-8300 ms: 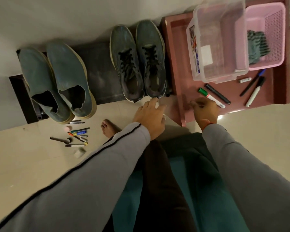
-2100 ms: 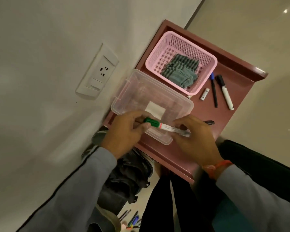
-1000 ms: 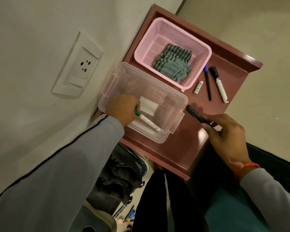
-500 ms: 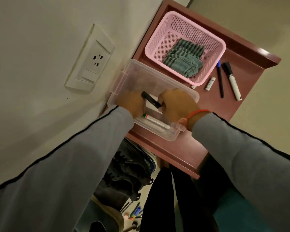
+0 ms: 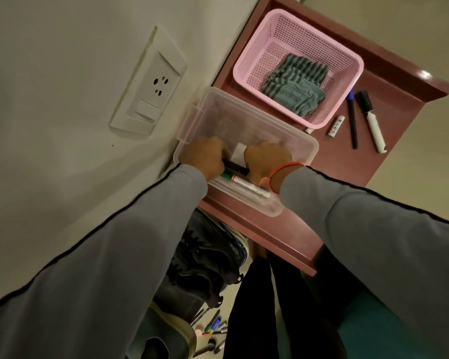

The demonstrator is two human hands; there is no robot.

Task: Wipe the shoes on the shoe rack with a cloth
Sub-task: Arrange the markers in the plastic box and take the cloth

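A striped grey-green cloth (image 5: 293,86) lies folded in the pink basket (image 5: 246,60) on the maroon shelf top (image 5: 283,237). Both my hands are down in the clear plastic box (image 5: 244,117) beside the basket. My left hand (image 5: 205,156) and my right hand (image 5: 266,158) each close on one end of a black marker (image 5: 235,165) held between them. A green-capped white marker (image 5: 244,183) lies on the box floor under it. Dark lace-up shoes (image 5: 208,260) sit on the rack below the shelf, partly hidden by my left sleeve.
A blue pen (image 5: 352,120), a black-capped white marker (image 5: 372,123) and a small white tube (image 5: 336,126) lie on the shelf right of the basket. A wall socket (image 5: 148,84) is at left. A blue-grey shoe (image 5: 166,330) and loose pens (image 5: 213,327) are at floor level.
My right hand brought the black marker from the shelf into the clear box, where my left hand met it. Both hands have sunk lower in the box. The green marker stays on the box floor.
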